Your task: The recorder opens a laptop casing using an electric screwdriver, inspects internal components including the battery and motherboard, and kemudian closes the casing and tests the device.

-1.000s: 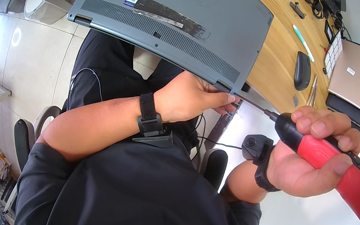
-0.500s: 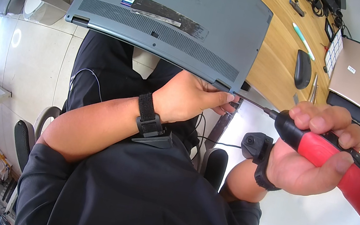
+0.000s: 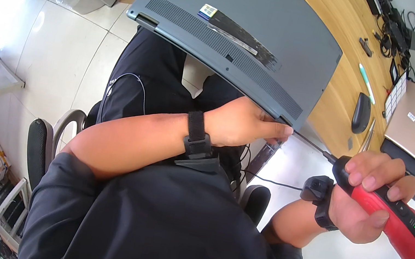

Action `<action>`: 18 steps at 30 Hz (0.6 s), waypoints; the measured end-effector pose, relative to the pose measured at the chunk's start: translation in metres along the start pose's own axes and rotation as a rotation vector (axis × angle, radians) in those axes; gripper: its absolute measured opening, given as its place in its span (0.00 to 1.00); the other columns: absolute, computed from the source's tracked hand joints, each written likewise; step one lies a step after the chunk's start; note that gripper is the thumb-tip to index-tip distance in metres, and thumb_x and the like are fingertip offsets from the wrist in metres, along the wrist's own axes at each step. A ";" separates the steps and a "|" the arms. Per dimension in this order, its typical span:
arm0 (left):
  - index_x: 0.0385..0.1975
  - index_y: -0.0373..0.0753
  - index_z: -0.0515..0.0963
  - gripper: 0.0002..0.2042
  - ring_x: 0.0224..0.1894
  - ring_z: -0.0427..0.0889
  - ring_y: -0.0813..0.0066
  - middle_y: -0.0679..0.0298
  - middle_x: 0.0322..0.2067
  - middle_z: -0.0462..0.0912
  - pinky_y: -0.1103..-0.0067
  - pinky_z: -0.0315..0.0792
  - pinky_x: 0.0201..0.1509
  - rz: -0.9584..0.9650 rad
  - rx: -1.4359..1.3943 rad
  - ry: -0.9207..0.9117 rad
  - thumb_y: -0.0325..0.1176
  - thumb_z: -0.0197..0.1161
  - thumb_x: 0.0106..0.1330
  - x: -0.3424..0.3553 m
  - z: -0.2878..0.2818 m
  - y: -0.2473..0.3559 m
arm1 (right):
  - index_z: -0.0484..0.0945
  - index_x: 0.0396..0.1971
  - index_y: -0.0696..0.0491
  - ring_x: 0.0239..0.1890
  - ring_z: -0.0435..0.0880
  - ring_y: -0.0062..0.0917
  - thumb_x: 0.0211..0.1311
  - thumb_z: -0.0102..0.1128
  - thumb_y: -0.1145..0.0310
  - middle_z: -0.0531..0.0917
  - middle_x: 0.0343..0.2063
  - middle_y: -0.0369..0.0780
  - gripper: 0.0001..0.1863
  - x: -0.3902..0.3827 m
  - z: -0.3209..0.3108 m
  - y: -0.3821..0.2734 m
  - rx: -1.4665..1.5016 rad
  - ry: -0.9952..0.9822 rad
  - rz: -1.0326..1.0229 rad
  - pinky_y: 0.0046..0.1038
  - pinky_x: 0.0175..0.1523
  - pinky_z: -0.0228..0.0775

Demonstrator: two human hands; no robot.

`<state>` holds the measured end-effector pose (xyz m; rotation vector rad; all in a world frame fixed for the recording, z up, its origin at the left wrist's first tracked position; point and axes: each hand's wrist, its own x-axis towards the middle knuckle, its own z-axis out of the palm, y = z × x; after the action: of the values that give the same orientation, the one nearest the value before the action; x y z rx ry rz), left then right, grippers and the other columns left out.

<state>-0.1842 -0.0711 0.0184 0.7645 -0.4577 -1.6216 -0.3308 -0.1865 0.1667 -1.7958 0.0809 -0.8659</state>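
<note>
A dark grey laptop [image 3: 249,20] lies with its underside up, its vented hinge edge overhanging the table edge towards me. My left hand [image 3: 244,125] is at that edge's right corner, thumb and fingers pinched together beside the tip of the screwdriver bit [image 3: 309,142]. Anything between those fingertips is hidden. To the right, my right hand [image 3: 365,193] wraps round a red and black electric screwdriver [image 3: 401,225], with small green lights on its body. The bit points left at the left fingertips.
On the wooden table [image 3: 329,117] to the right are a black mouse [image 3: 361,113], a green and white pen [image 3: 367,82], tweezers [image 3: 368,136] and a pinkish-gold laptop [image 3: 413,121]. Black cables [image 3: 396,35] bunch behind them. Chair armrests [image 3: 37,152] flank me.
The whole view has shifted, so laptop and hands appear farther right. The screwdriver stays lined up with my left fingertips, and its lights look brighter green.
</note>
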 end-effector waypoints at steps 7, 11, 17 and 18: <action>0.57 0.25 0.72 0.21 0.51 0.84 0.61 0.50 0.51 0.82 0.72 0.79 0.55 0.096 -0.055 0.158 0.36 0.59 0.74 -0.048 -0.048 0.046 | 0.63 0.37 0.49 0.26 0.78 0.27 0.64 0.63 0.57 0.75 0.29 0.41 0.18 0.003 0.003 0.001 0.005 0.024 0.005 0.31 0.34 0.76; 0.56 0.20 0.71 0.24 0.51 0.84 0.58 0.44 0.50 0.82 0.70 0.77 0.58 0.248 -0.096 0.219 0.41 0.45 0.80 -0.077 -0.084 0.065 | 0.63 0.38 0.49 0.26 0.77 0.26 0.66 0.62 0.57 0.74 0.28 0.40 0.17 0.005 0.010 -0.007 -0.021 0.074 -0.003 0.29 0.35 0.73; 0.50 0.25 0.75 0.21 0.41 0.87 0.68 0.52 0.45 0.85 0.76 0.81 0.47 0.409 -0.204 0.369 0.41 0.50 0.78 -0.087 -0.106 0.078 | 0.70 0.34 0.50 0.24 0.76 0.27 0.59 0.61 0.57 0.75 0.25 0.39 0.14 0.047 0.071 -0.024 0.102 0.293 -0.033 0.29 0.35 0.71; 0.50 0.25 0.75 0.21 0.41 0.87 0.68 0.52 0.45 0.85 0.76 0.81 0.47 0.421 -0.216 0.370 0.41 0.50 0.78 -0.088 -0.108 0.079 | 0.72 0.32 0.51 0.24 0.74 0.26 0.56 0.63 0.58 0.74 0.25 0.39 0.13 0.058 0.088 -0.022 0.131 0.315 -0.021 0.28 0.35 0.68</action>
<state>-0.0471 0.0122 0.0157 0.7269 -0.1576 -1.0862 -0.2447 -0.1331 0.2025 -1.5303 0.2039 -1.1382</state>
